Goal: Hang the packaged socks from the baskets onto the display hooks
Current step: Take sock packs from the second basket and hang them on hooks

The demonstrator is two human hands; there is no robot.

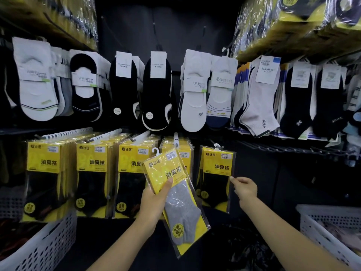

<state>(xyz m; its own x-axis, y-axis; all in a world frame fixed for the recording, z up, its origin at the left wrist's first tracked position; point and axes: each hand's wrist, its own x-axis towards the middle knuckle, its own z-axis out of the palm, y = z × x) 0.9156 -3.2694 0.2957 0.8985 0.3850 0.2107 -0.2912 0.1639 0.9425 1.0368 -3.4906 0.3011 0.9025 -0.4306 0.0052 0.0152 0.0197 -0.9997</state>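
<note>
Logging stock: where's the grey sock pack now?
Head view, lower centre: the left hand holds the grey sock pack tilted before the yellow packs, just left of the single hanging pack.

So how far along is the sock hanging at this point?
Done: yellow packs already hang on the lower hooks. In hand: the left hand grips a grey-sock pack, unhung; the right hand touches the pack on the rightmost hook. Left: the right basket holds items, too blurred to identify.
</note>
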